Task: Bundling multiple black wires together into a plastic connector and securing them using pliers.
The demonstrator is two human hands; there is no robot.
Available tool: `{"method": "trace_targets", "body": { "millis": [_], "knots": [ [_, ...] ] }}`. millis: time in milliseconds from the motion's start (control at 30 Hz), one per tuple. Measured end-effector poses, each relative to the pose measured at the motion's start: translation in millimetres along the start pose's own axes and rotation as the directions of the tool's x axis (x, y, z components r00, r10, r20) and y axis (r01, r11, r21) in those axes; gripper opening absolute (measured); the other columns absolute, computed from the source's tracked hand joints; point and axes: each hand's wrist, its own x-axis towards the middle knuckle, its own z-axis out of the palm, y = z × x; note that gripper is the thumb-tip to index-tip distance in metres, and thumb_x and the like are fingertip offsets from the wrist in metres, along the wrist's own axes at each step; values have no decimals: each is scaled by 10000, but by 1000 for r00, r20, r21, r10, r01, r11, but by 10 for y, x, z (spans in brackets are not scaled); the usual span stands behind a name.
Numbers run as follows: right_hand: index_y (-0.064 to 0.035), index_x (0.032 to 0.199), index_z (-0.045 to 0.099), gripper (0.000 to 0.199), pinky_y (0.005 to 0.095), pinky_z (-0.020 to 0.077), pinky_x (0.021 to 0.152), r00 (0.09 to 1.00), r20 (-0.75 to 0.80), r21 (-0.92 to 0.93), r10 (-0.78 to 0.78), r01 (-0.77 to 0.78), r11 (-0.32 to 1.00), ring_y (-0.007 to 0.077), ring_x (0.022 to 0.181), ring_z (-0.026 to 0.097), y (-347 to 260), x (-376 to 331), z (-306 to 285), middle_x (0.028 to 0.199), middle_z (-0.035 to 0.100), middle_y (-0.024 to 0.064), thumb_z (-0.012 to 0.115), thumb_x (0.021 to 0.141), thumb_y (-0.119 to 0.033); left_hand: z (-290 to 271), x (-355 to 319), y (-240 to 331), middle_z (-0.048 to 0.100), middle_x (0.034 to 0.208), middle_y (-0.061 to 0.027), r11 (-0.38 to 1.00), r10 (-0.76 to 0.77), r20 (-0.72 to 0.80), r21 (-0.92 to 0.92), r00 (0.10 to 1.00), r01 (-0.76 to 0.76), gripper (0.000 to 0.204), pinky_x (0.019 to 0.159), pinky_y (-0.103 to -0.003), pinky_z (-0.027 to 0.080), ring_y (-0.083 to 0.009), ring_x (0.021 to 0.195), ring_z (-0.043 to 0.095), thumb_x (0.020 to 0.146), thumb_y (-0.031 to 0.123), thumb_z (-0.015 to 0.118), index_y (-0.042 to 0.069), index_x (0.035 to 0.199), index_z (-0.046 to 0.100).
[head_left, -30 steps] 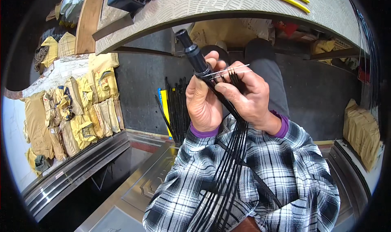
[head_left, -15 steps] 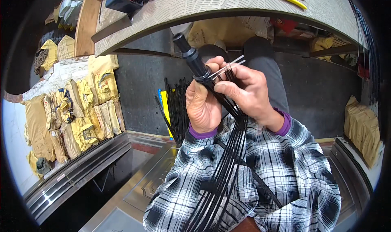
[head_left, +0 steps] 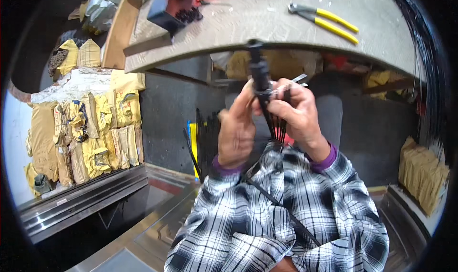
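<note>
Both hands are raised in front of me around a bundle of thin black strands [head_left: 275, 124] that ends in a thick black wrapped handle [head_left: 259, 71] pointing up toward the bench edge. My right hand [head_left: 298, 114] grips the bundle just below the handle, with a thin pale strip [head_left: 299, 78] sticking out past its fingers. My left hand [head_left: 237, 131] presses against the bundle from the left, its fingers partly spread near the handle's base. The strands run down across my checked sleeves [head_left: 281, 214].
A wooden bench [head_left: 267, 19] curves across the top, bearing yellow-handled pliers [head_left: 329, 21] and a dark box [head_left: 167, 9]. More black strands [head_left: 206, 138] stand below left. Yellow-brown sacks [head_left: 90, 133] are piled on the left, others [head_left: 422, 169] on the right. Metal rails [head_left: 86, 200] run lower left.
The view has tilted up, showing more bench. The handle has swung from leaning left to nearly upright, and my left hand's fingers have loosened and shifted to the bundle's side.
</note>
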Motion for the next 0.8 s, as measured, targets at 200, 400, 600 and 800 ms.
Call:
{"method": "trace_targets", "body": {
  "millis": [200, 400, 600, 800],
  "knots": [
    [43, 859, 540, 118, 229, 417, 759, 947, -12, -175, -320, 313, 934, 114, 840, 529, 87, 171, 161, 886, 563, 63, 592, 762, 84, 233, 92, 11, 461, 1251, -155, 874, 475, -151, 199, 867, -444, 504, 976, -333, 349, -224, 1113, 485, 890, 225, 491, -25, 1295, 326],
    [-4, 845, 493, 146, 250, 407, 822, 967, -84, -341, -239, 197, 919, 115, 897, 508, 211, 189, 268, 930, 538, 58, 620, 780, 29, 119, 168, -3, 607, 990, -131, 857, 498, -394, 84, 773, -509, 262, 832, -258, 432, -154, 900, 576, 841, 36, 573, -51, 1082, 518],
    [28, 892, 607, 165, 238, 466, 738, 982, -34, -283, -188, 171, 944, 104, 811, 574, 411, 247, 327, 873, 627, 66, 660, 736, 45, -141, 110, -24, 617, 941, -122, 840, 502, -475, 69, 722, -538, 207, 790, -286, 476, -184, 845, 603, 830, 12, 579, -30, 1029, 544],
    [12, 824, 593, 171, 260, 460, 635, 895, 132, -725, -425, 380, 575, 187, 715, 593, 479, 215, 438, 801, 593, 106, 688, 682, 22, -292, -3, -19, 629, 917, -124, 821, 511, -518, 57, 687, -568, 190, 765, -273, 478, -174, 817, 603, 825, 33, 598, -25, 1003, 565]
  ]
}}
